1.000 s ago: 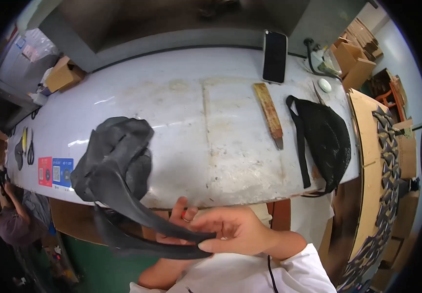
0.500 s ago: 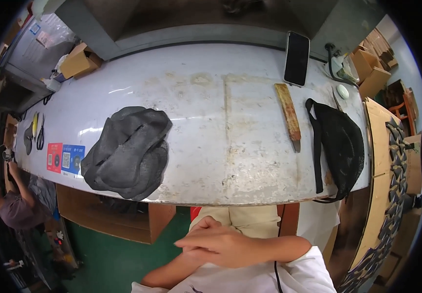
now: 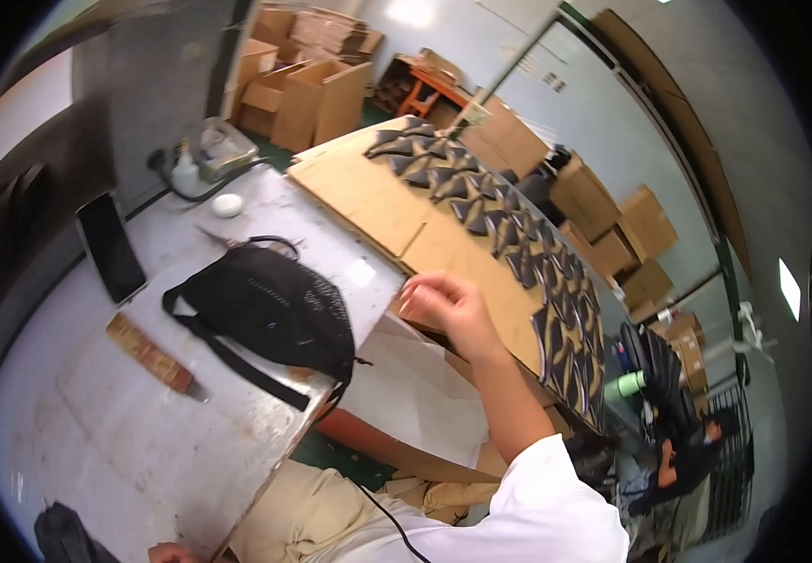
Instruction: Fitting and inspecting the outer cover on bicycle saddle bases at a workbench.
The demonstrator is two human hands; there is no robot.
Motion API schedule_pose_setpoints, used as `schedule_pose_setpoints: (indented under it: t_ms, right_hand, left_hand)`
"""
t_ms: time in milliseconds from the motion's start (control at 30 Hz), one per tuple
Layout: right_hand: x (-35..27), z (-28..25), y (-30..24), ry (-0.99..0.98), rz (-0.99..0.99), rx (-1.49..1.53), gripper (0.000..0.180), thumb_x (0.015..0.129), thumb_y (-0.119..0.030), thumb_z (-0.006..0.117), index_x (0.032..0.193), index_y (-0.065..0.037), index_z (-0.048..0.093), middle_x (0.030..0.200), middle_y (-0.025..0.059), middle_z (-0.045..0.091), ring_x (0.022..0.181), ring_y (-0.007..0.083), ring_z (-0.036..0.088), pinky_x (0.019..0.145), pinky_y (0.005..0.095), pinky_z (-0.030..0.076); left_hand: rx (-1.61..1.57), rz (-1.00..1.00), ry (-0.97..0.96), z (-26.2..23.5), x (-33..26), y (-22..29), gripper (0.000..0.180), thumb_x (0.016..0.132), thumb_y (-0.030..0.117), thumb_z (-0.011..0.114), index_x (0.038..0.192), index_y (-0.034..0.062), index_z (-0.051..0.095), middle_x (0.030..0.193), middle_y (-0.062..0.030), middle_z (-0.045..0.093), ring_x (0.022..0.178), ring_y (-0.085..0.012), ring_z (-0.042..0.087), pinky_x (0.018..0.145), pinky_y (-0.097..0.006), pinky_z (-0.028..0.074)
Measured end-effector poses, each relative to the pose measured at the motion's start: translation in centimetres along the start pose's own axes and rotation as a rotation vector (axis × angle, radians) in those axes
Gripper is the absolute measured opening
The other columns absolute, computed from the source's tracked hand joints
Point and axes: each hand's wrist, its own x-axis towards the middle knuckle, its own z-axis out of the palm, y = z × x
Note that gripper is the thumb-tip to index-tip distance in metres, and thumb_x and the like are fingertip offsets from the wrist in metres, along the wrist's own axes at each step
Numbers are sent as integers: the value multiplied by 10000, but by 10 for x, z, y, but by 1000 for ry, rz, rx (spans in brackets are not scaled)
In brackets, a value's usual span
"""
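At the right end of the pale worktable (image 3: 124, 413), the table's corner edge runs down past a black mesh pouch (image 3: 270, 310) whose strap and lower side reach that edge. Beside the corner, to the right, a large cardboard sheet (image 3: 383, 202) lies slightly lower, and a band of dark triangular cut pieces (image 3: 509, 244) runs along its far side in overlapping rows. Bare cardboard lies open between the table corner and those rows. A white sheet (image 3: 401, 380) hangs in the gap below the table corner. The right hand (image 3: 444, 305) hovers over the near edge of the cardboard sheet with fingers loosely curled, partly closed, and no object visible in its grip; contact with the cardboard cannot be confirmed. The left hand (image 3: 173, 554) shows only as a sliver at the lower frame edge beside the table's near edge, and its opening cannot be determined. A dark bundle (image 3: 63, 535) sits close to it at the bottom left. Farther back on the table lie a wooden block (image 3: 148, 352), a black phone (image 3: 110, 246) and a small white round lid (image 3: 227, 205). Stacked cartons (image 3: 612, 220) stand beyond the cardboard.
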Motion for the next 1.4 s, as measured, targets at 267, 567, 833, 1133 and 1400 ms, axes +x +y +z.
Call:
schedule_pose_setpoints:
  t_ms: [267,567,833,1133,1400]
  right_hand:
    - [-45,-242,24,543,368,-1654,271,837,-182,603,996,33,642,1009,264,672,959,422,650,861,483,517]
    - [-176,-266,48,779,784,-1239,350,962,-264,482,1094,59,494,814,296,663,596,315,694,616,399,580]
    - [-122,-260,8,1073,-91,-1111,202,866,-44,626,927,-22,435,658,91,572,503,189,614,461,298,489]
    - [-42,-2,-101,299,-441,-125,311,842,75,618,1116,-13,498,900,64,586,633,159,628,565,279,539]
    - [-82,145,-77,-225,-185,345,325,765,-126,765,903,-1,499,752,97,539,542,158,572,425,263,503]
  left_hand:
    - [208,-221,73,12,21,28,136,978,128,537,1005,13,605,766,13,493,629,-86,371,540,-242,314]
    - [285,-177,19,14,27,37,181,1000,168,542,1023,-4,595,898,-72,547,788,-163,481,683,-270,420]
    - [264,-242,15,-4,12,17,186,991,150,555,1052,-16,613,946,-87,599,832,-179,536,731,-292,461]
    - [73,-161,153,2,8,-20,178,957,181,567,1010,13,592,799,-61,580,694,-158,534,630,-276,442]
    - [-468,-315,75,15,45,23,634,981,524,416,1382,33,429,1198,-109,576,982,-203,595,665,-336,530]
